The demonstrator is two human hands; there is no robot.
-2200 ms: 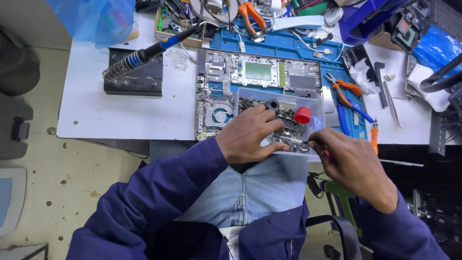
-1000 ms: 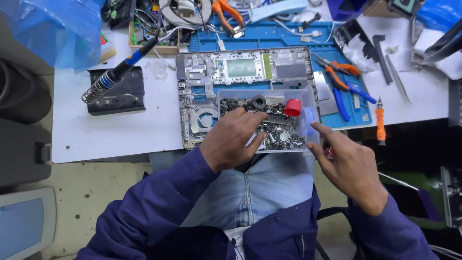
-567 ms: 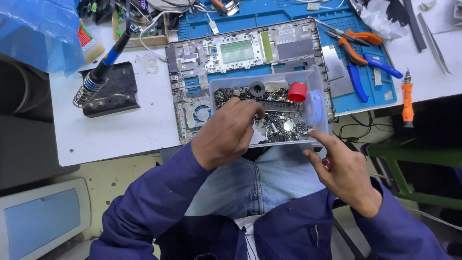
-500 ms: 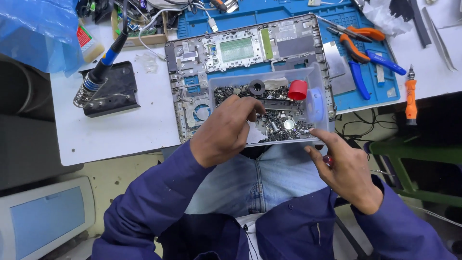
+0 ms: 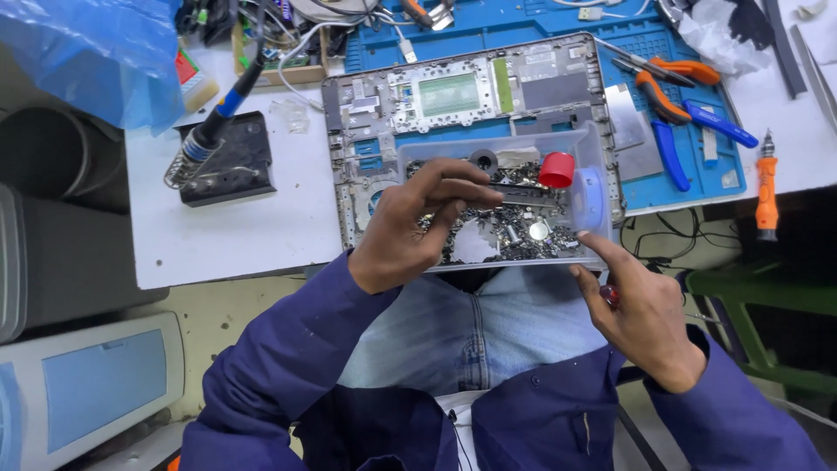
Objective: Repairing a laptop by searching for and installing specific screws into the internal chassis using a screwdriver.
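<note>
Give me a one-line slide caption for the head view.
Left hand picks through a clear tray of small metal parts resting on an opened laptop; right hand steadies the tray's near edge.

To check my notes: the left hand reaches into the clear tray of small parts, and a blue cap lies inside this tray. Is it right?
Not quite. The cap in the clear tray is red, not blue, as the head view shows. The left hand does reach into it.

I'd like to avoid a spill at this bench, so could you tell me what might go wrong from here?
The clear parts tray juts past the table edge over the lap, steadied by the right hand; it could tip and scatter the screws. The left hand, digging among them, could flick some onto the opened laptop base.
</note>
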